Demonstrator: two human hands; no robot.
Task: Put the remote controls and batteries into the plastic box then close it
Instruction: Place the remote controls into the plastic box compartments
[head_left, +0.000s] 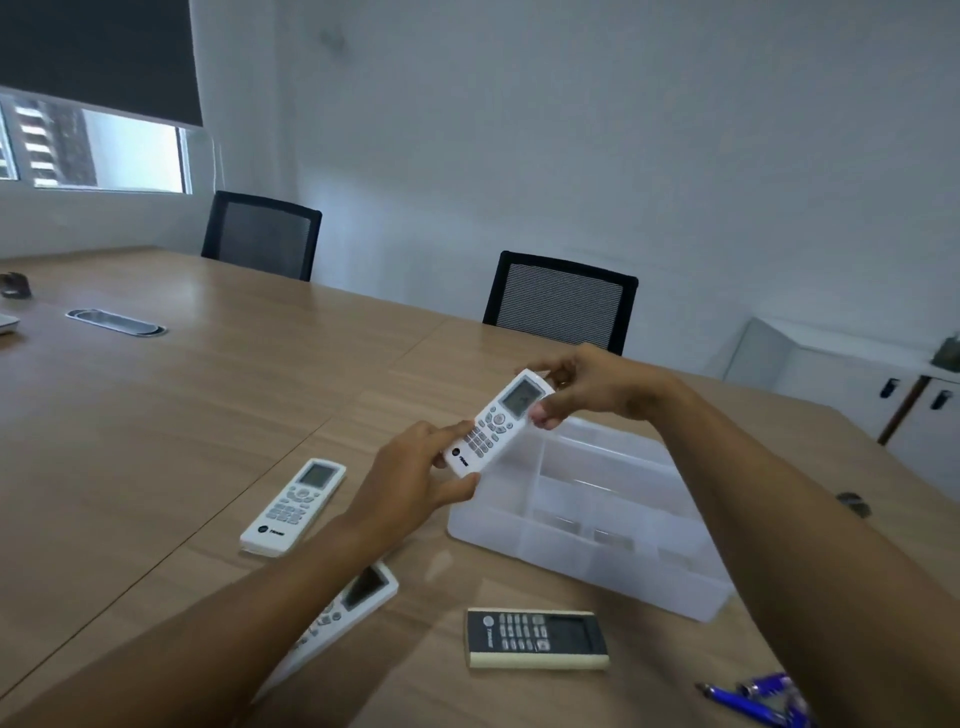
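A white remote control (500, 422) hangs in the air over the left end of the clear plastic box (597, 551). My left hand (415, 480) grips its lower end and my right hand (597, 387) grips its screen end. The box is open, with dividers inside. On the table left of it lies a second white remote (293, 505). A third white remote (348, 608) is partly hidden under my left forearm. In front of the box lies a dark-faced remote (537, 638). I see no lid and no loose batteries.
The wooden table (182, 405) stretches far left, with a metal cable grommet (117, 322). Blue pens (753, 701) lie at the near right. Two black chairs (561, 301) stand at the far edge. A white cabinet (841, 374) is at right.
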